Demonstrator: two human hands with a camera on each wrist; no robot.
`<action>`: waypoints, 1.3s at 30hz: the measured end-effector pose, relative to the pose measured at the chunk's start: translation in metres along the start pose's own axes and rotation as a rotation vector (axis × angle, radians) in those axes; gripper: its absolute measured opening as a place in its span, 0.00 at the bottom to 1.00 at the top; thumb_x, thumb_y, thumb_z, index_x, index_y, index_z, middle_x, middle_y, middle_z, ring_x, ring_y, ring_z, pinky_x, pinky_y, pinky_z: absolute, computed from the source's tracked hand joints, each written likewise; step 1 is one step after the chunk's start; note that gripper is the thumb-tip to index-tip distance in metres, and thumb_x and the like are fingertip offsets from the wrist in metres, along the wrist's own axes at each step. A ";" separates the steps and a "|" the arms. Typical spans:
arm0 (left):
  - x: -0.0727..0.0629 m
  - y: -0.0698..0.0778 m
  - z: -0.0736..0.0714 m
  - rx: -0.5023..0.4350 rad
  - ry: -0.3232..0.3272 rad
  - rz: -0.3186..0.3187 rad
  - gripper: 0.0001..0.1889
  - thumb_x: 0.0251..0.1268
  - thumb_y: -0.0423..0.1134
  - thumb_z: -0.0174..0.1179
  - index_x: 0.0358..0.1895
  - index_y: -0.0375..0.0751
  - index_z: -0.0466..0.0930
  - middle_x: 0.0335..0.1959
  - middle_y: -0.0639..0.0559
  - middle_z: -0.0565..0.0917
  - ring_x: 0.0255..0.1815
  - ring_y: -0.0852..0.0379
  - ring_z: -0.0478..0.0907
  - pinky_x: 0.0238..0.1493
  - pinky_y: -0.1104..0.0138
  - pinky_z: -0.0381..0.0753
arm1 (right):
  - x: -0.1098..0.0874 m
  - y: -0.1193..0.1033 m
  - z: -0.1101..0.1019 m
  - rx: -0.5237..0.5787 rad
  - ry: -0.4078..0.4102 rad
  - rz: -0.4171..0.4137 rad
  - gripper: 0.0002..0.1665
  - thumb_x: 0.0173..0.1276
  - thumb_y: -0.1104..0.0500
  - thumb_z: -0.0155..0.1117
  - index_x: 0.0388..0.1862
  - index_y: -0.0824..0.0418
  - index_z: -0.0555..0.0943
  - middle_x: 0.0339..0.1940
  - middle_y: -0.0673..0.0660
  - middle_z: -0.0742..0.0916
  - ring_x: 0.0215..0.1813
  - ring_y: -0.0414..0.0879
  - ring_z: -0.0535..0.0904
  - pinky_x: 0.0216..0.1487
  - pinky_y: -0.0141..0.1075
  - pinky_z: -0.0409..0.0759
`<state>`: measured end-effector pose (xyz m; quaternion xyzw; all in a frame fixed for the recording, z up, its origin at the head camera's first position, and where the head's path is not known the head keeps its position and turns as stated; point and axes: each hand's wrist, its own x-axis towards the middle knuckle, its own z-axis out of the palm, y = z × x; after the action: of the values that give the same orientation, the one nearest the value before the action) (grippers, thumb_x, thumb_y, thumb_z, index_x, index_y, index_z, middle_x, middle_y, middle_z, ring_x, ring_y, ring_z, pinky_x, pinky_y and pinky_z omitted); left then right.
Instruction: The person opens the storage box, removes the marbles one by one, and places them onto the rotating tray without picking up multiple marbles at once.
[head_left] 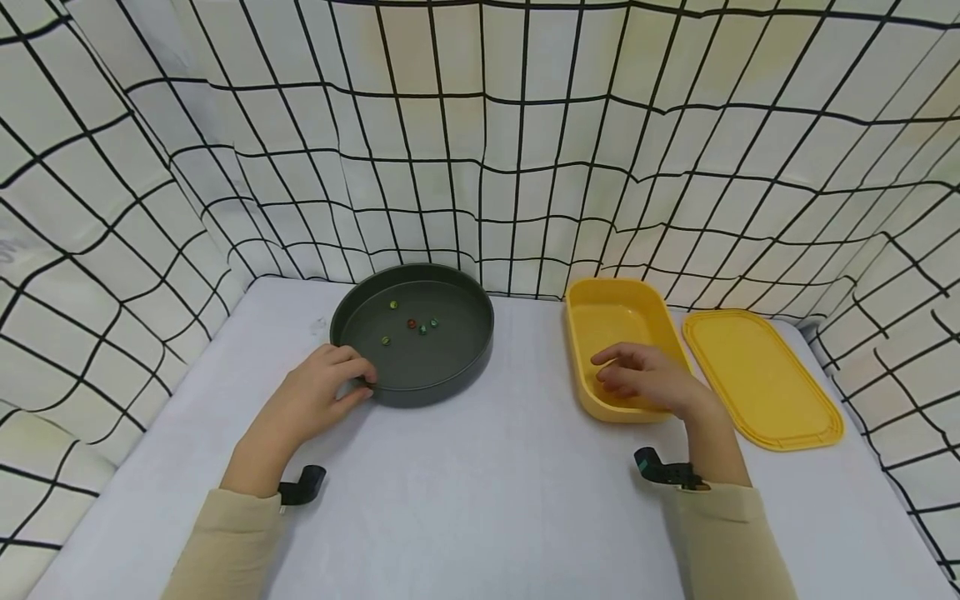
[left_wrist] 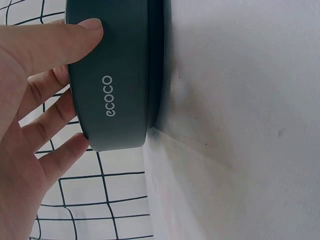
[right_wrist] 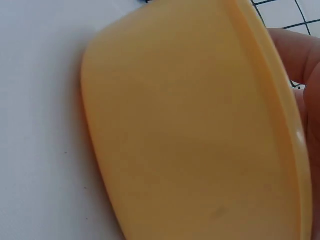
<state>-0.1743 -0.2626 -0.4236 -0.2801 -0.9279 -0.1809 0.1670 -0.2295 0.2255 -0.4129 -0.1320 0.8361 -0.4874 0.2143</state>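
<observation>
My left hand [head_left: 318, 392] holds the near left rim of a round dark green basin [head_left: 450, 379]. Its thumb [left_wrist: 82, 42] presses the outer wall beside the "ecoco" lettering, while the other fingers reach over the rim. Several small glass marbles lie on the basin floor, among them a red marble [head_left: 412, 323] and a yellow-green marble [head_left: 393, 305]. Over the near part of a yellow rectangular box [head_left: 581, 358] hovers my right hand [head_left: 652, 379], its fingers loosely bent with nothing seen between them. The box wall [right_wrist: 185, 125] hides most of that hand in the right wrist view.
A yellow lid [head_left: 765, 379] lies flat to the right of the box. White cloth [head_left: 480, 500] covers the table. Black netting [head_left: 517, 158] over white sheeting rises behind and on both sides. A small black camera is strapped on each wrist.
</observation>
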 end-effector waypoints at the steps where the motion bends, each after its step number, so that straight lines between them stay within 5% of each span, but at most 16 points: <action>1: 0.000 0.000 0.000 -0.002 0.002 0.005 0.13 0.50 0.30 0.75 0.34 0.50 0.82 0.36 0.60 0.80 0.45 0.52 0.76 0.46 0.56 0.78 | 0.000 0.000 0.001 -0.013 -0.003 0.007 0.17 0.74 0.56 0.61 0.58 0.61 0.79 0.49 0.63 0.85 0.46 0.56 0.82 0.50 0.42 0.84; 14: 0.000 0.000 0.001 -0.004 0.001 0.004 0.13 0.51 0.30 0.75 0.34 0.51 0.82 0.37 0.60 0.80 0.46 0.52 0.76 0.46 0.55 0.78 | 0.001 0.002 0.008 -0.330 -0.121 -0.008 0.16 0.76 0.53 0.57 0.56 0.57 0.82 0.45 0.51 0.85 0.49 0.48 0.75 0.54 0.42 0.75; 24: 0.000 0.001 0.000 0.000 -0.004 -0.004 0.13 0.51 0.30 0.75 0.35 0.51 0.82 0.36 0.60 0.80 0.45 0.53 0.75 0.46 0.56 0.78 | 0.003 0.004 0.010 -0.337 -0.124 0.038 0.13 0.75 0.53 0.56 0.37 0.56 0.85 0.20 0.49 0.74 0.33 0.46 0.73 0.35 0.37 0.70; 29: 0.000 0.002 0.000 -0.002 -0.010 -0.015 0.13 0.51 0.30 0.75 0.35 0.52 0.82 0.37 0.61 0.80 0.46 0.53 0.75 0.46 0.55 0.78 | 0.003 0.005 0.011 -0.323 -0.137 0.023 0.11 0.75 0.55 0.56 0.33 0.55 0.82 0.20 0.49 0.74 0.31 0.46 0.72 0.33 0.35 0.69; 39: 0.000 0.001 0.000 -0.007 -0.012 -0.020 0.13 0.52 0.31 0.75 0.35 0.52 0.82 0.37 0.61 0.80 0.46 0.53 0.75 0.46 0.56 0.78 | 0.004 0.006 0.010 -0.277 -0.204 -0.011 0.08 0.71 0.63 0.57 0.44 0.58 0.83 0.33 0.52 0.81 0.42 0.48 0.74 0.41 0.37 0.74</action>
<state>-0.1741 -0.2619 -0.4235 -0.2724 -0.9310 -0.1841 0.1589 -0.2284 0.2187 -0.4233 -0.2136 0.8685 -0.3526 0.2751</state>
